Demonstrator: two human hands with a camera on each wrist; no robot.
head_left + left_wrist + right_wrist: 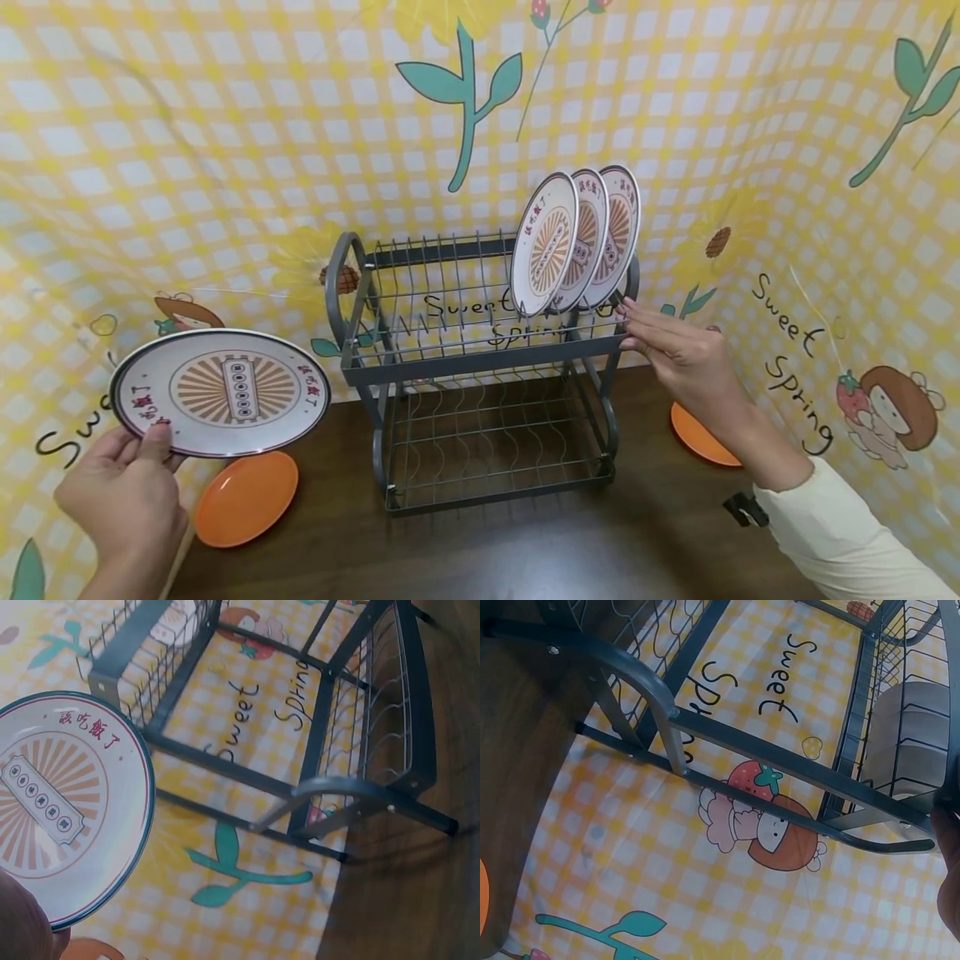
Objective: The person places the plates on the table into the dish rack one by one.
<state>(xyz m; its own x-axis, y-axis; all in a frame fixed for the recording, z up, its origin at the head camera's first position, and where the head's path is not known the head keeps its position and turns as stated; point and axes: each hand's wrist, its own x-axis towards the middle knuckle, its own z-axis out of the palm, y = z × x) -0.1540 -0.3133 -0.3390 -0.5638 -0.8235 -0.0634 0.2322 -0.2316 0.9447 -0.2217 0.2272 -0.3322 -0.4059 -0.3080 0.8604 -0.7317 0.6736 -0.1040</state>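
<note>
In the head view my left hand (123, 492) pinches a white plate (236, 392) by its near rim, thumb on its printed face. This plate has a dark rim, a sunburst print and red characters, and it is held left of the grey two-tier dish rack (480, 362). Three matching plates (546, 246) stand on edge side by side at the right end of the rack's upper tier. At the upper tier's front right corner, my right hand (686, 358) grips the frame between thumb and fingers. Only a bit of that hand (949, 870) shows in the right wrist view.
An orange plate (246, 500) lies at the left of the brown table (510, 550), and another orange plate (701, 433) lies to the right, partly behind my right forearm. A yellow checked cloth (247, 125) with flower prints hangs behind and at both sides.
</note>
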